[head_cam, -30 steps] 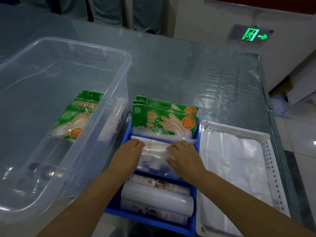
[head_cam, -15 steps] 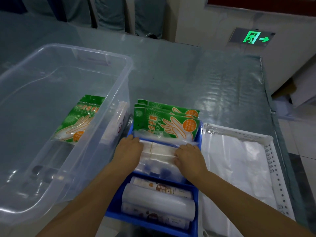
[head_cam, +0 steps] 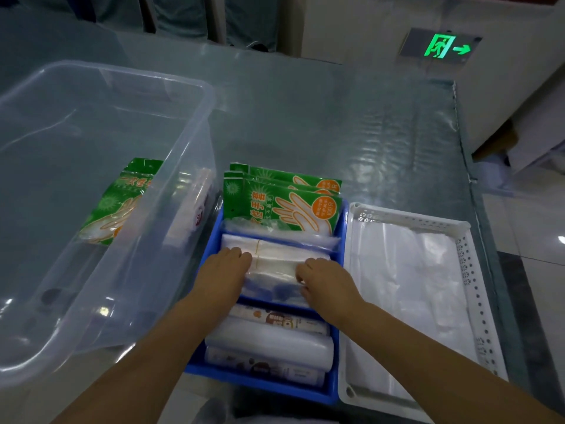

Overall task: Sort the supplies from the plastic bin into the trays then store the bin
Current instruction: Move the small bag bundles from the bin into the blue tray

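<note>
We look down at a glass-covered tabletop (head_cam: 351, 123). Our left hand (head_cam: 224, 267) and right hand (head_cam: 324, 280) press flat, each grip released, on a clear plastic packet bundle (head_cam: 275, 261) in the middle section of the blue tray (head_cam: 342, 301). Green glove packs (head_cam: 284, 206) stand behind it. The clear plastic bin (head_cam: 101, 185) sits to the left, the white tray (head_cam: 470, 301) to the right.

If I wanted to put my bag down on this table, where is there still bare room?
The glass-covered table lies bare beyond the blue plastic tray and the white perforated tray, to its far edge. Nearer it is crowded: the clear plastic bin, both trays side by side, and the left hand and right hand pressing a clear bag bundle.
</note>
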A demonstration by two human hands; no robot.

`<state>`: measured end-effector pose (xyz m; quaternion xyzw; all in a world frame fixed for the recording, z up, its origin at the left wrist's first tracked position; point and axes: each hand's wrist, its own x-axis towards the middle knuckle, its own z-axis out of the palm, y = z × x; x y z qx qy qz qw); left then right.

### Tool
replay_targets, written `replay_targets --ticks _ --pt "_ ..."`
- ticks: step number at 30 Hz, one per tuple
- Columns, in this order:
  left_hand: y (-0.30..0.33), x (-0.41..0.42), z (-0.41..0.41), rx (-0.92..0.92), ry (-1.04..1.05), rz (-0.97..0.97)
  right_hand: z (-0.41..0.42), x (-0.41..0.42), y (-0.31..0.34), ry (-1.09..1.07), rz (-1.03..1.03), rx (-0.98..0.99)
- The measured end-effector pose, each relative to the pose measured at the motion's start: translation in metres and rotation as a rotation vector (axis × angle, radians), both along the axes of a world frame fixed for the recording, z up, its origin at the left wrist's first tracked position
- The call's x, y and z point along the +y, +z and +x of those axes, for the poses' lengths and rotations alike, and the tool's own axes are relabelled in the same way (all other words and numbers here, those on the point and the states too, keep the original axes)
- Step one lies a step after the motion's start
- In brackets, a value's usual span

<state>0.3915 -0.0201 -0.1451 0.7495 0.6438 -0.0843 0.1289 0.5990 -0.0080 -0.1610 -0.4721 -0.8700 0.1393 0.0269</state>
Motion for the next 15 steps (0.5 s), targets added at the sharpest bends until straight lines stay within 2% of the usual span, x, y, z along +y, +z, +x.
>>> replay_targets --ticks 3,6,9,11,13,15 --pt "0.008 0.004 0.019 -0.049 0.019 0.069 0.02 -0.006 0.008 -0.093 0.12 0.135" --pt "0.016 0.004 0.054 -0.168 -0.072 0.123 0.066 -0.018 0.007 -0.383 0.197 0.268" --pt "0.018 0.002 0.097 -0.237 -0.202 0.139 0.116 -0.038 0.002 -0.735 0.118 0.252" --pt "0.016 0.0 0.121 -0.256 -0.326 0.135 0.138 -0.054 0.0 -0.881 0.031 0.18" --pt "0.009 -0.003 0.138 -0.241 -0.476 0.129 0.149 -0.067 -0.001 -0.914 -0.034 0.164" --pt "0.002 -0.005 0.15 -0.236 -0.6 0.166 0.148 -0.078 0.0 -0.849 -0.04 0.146"
